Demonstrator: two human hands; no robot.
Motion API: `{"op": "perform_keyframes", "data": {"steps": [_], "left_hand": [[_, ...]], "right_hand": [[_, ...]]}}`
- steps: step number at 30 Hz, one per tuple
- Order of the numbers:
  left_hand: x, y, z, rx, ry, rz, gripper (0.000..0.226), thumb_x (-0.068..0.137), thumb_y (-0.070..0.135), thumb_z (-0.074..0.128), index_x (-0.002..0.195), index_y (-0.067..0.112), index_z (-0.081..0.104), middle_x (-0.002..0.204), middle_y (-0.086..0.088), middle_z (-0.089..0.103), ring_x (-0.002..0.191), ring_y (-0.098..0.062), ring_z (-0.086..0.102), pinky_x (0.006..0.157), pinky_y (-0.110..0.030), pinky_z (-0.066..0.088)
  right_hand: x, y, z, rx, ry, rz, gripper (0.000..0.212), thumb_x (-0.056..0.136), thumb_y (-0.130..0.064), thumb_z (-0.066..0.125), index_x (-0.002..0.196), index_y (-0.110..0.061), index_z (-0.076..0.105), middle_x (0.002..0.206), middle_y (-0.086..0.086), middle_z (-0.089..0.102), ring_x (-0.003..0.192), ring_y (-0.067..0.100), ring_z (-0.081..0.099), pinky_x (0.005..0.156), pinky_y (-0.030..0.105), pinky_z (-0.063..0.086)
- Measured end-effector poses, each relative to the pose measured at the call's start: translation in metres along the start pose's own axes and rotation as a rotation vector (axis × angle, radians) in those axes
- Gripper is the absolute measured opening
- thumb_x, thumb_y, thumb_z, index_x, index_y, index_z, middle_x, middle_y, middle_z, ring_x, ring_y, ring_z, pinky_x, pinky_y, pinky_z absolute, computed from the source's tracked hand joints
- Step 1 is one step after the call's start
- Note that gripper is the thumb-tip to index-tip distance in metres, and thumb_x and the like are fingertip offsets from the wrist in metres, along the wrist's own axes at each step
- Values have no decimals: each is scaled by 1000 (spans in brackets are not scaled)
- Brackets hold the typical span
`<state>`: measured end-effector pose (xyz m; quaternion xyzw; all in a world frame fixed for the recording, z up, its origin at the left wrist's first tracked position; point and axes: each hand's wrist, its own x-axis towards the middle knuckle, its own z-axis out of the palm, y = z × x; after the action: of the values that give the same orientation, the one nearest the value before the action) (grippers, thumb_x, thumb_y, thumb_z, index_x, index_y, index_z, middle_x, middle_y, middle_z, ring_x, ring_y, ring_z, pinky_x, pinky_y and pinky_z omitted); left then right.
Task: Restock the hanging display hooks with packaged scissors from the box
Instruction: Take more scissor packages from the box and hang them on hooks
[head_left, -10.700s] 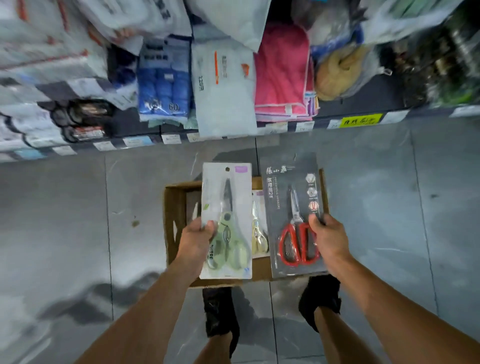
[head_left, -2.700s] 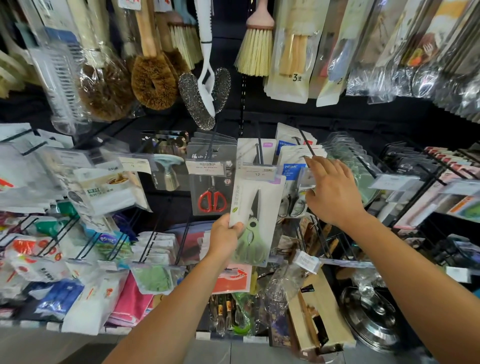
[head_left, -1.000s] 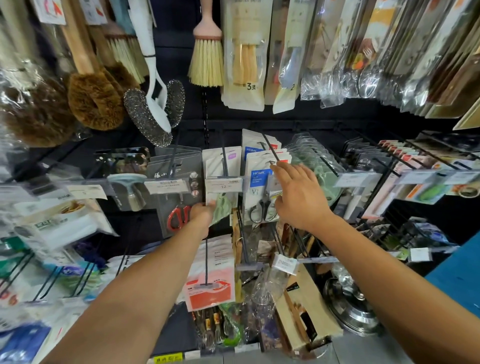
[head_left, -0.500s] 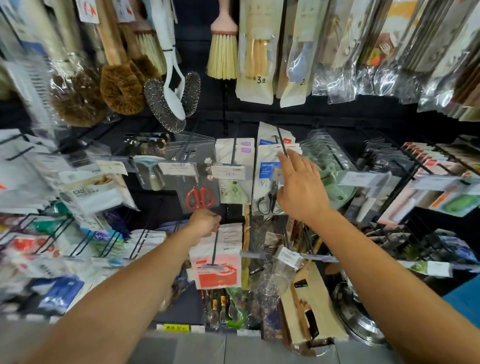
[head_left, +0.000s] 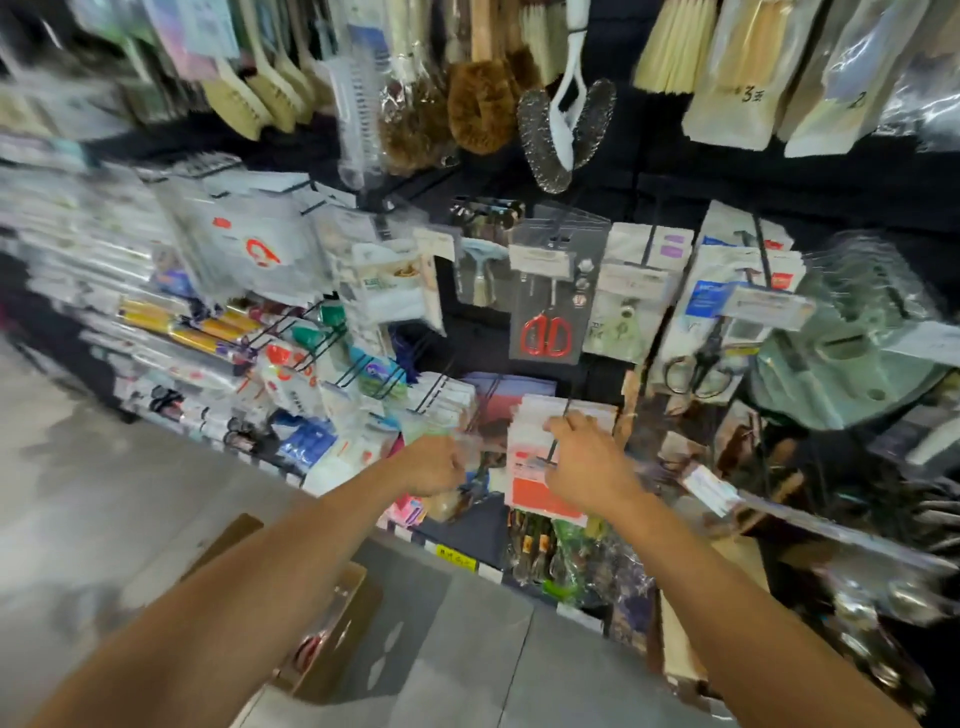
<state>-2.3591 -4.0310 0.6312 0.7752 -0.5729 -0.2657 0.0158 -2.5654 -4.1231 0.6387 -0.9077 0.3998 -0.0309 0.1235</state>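
Head camera view at a shop's hanging display: nearest, beneath the person's left forearm, the cardboard box (head_left: 332, 639) sits on the grey floor (head_left: 104, 493). A flash of red inside it suggests there is stock left to hang. Beyond it both arms reach toward the lower hooks. The left hand (head_left: 434, 467) is curled like a loose fist beside clear packets; blur hides whether it grips anything. The right hand (head_left: 587, 462) lies with bent fingers over the top of a white-and-red packet (head_left: 540, 493) on a lower hook, touching it; whether it pinches the card cannot be told. Neither hand carries scissors. Higher and further back, the scissors hang in place: a red-handled scissors pack (head_left: 550, 296), a green scissors pack (head_left: 623, 306) just beside it, and black-handled scissors (head_left: 701, 358) to the right. Judged from this, one round of hanging is finished, and a trip to the box looks next. Scrubbing brushes (head_left: 475, 109) hang above.
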Motion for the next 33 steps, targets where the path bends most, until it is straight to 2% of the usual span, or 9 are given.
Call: {"op": "perform_keyframes", "data": {"steps": [3, 6, 10, 14, 17, 20, 24, 28, 33], "left_hand": [[-43, -55, 12, 35, -45, -64, 28, 95, 21, 51, 105, 3, 69, 113, -18, 67, 105, -31, 62, 87, -32, 47], [-94, -121, 27, 50, -84, -144, 28, 93, 26, 54, 111, 9, 68, 114, -12, 67, 87, -22, 64, 75, -28, 44], [-169, -222, 45, 7, -119, -210, 33, 91, 27, 59, 115, 6, 66, 104, -7, 67, 95, -21, 62, 79, -27, 45], [-246, -317, 58, -10, -163, -352, 33, 93, 31, 56, 115, 10, 67, 121, -7, 64, 109, -25, 60, 86, -28, 43], [-289, -374, 65, -5, -241, -400, 33, 95, 30, 53, 117, 7, 63, 122, -10, 64, 103, -24, 59, 82, -30, 43], [-312, -413, 69, -29, -270, -438, 36, 97, 30, 51, 122, 5, 59, 128, -11, 57, 111, -25, 57, 87, -29, 42], [-303, -447, 73, -57, -303, -443, 39, 98, 31, 49, 121, 3, 61, 127, -12, 59, 95, -18, 55, 84, -27, 41], [-261, -475, 71, -91, -313, -448, 36, 95, 30, 54, 121, 6, 59, 124, -10, 60, 106, -24, 59, 88, -31, 45], [-203, -509, 74, -119, -389, -467, 35, 94, 28, 54, 123, 9, 60, 125, -10, 60, 112, -25, 57, 92, -31, 45]], "right_hand": [[4, -48, 46, -1, -240, -44, 44, 83, -22, 57, 125, -13, 51, 126, 13, 50, 116, 33, 50, 89, 40, 46], [7, -111, 83, -18, -388, -121, 28, 85, -20, 56, 110, -9, 54, 115, 17, 55, 100, 33, 57, 61, 35, 44], [6, -217, 132, -36, -555, -195, 15, 85, -21, 60, 79, -8, 54, 82, 10, 56, 82, 27, 54, 52, 30, 36], [-1, -325, 183, 17, -654, -265, 40, 84, -28, 65, 116, -5, 62, 116, 16, 64, 106, 31, 61, 85, 34, 51], [-11, -389, 211, 61, -706, -266, 38, 83, -27, 67, 113, -5, 64, 115, 16, 66, 103, 30, 64, 80, 33, 50], [-18, -430, 230, 89, -747, -249, 29, 82, -20, 65, 105, -4, 70, 101, 15, 70, 94, 30, 66, 71, 33, 50], [-7, -451, 258, 152, -782, -131, 18, 80, -3, 57, 95, -1, 66, 89, 13, 64, 83, 26, 62, 57, 31, 44], [26, -457, 295, 200, -797, -49, 30, 85, -3, 56, 114, 0, 62, 108, 16, 65, 105, 32, 63, 79, 38, 52], [78, -453, 342, 260, -836, 111, 29, 87, -12, 55, 112, 0, 63, 110, 18, 64, 103, 30, 62, 74, 32, 48]]}}
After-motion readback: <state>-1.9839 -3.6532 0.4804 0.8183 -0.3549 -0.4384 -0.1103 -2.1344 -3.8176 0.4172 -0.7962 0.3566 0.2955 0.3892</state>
